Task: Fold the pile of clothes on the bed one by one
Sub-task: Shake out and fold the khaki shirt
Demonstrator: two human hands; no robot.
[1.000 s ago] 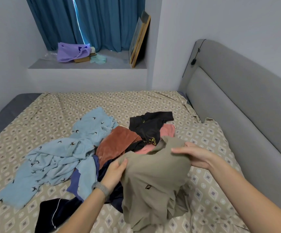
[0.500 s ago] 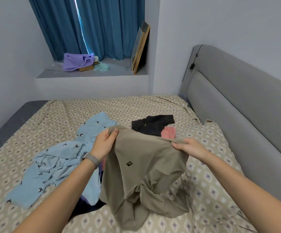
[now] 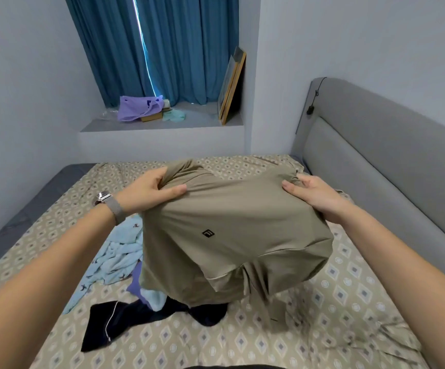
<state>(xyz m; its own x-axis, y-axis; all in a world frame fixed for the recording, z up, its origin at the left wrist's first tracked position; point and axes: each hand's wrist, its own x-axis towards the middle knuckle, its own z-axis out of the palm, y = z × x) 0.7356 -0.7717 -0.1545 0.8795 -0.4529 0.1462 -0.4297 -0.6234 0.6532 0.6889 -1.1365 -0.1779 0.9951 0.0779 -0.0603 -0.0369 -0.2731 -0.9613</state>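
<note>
An olive-khaki shirt (image 3: 232,235) with a small square logo hangs in the air above the bed (image 3: 349,302). My left hand (image 3: 152,190) grips its upper left edge, thumb on the front. My right hand (image 3: 314,193) grips the bunched upper right edge. The shirt's lower part droops toward the pile. Below it lie a light blue garment with dark bird prints (image 3: 114,259), a dark navy garment with a white stripe (image 3: 114,323) and a bit of purple cloth (image 3: 136,283). The shirt hides the remainder of the pile.
A grey padded headboard (image 3: 375,182) runs along the bed's right side. A window ledge (image 3: 162,123) behind the bed holds a purple bag (image 3: 136,107) and leaning picture frames (image 3: 232,86). Blue curtains hang above. A grey mattress edge shows at left.
Both hands have raised the khaki shirt from the pile to chest height and spread it wider. The view tilted up, and the shirt now covers the black, pink and rust clothes.
</note>
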